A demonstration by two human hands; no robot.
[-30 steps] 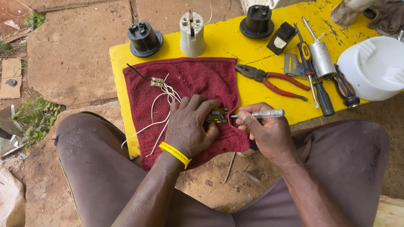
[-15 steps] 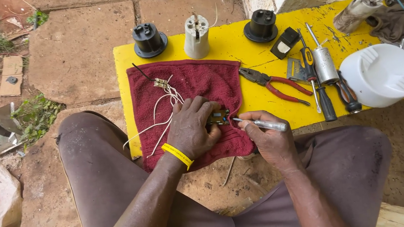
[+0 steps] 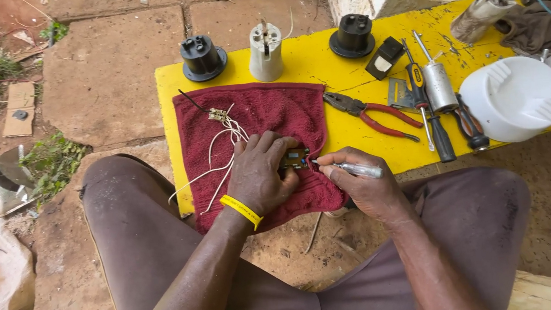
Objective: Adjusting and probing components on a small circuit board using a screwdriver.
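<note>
Holding the small circuit board (image 3: pixel 294 158) down on the dark red towel (image 3: pixel 266 119), our left hand (image 3: pixel 260 173) has its fingers curled together over the board's left end, so most of the board is hidden from us. Our right hand (image 3: pixel 364 184) is closed around a slim silver tool (image 3: pixel 356 168) held like a pen, its tip touching the board's right edge at about 3 o'clock from it. We judge that the work calls for a firm left-hand pin so the board cannot skate on the cloth, and a light, steady tip (the parts under it are too small for us to make out). Keeping the white wires (image 3: pixel 221 146), which trail off toward 10 o'clock, clear of the tip would be wise.

On the yellow bench (image 3: pixel 307 59), at 12 o'clock from the board, stand a black lamp holder (image 3: pixel 202 58), a white lamp holder (image 3: pixel 266 51) and a second black holder (image 3: pixel 353 35); we cannot tell whether anything sits inside them. Toward 2 o'clock lie red-handled pliers (image 3: pixel 378 113), a screwdriver (image 3: pixel 427 105) and a white round lamp housing (image 3: pixel 515 97) resting dome-up, so its inside is hidden from us. A brownish rag (image 3: pixel 533 23) lies at the far corner of the bench.
</note>
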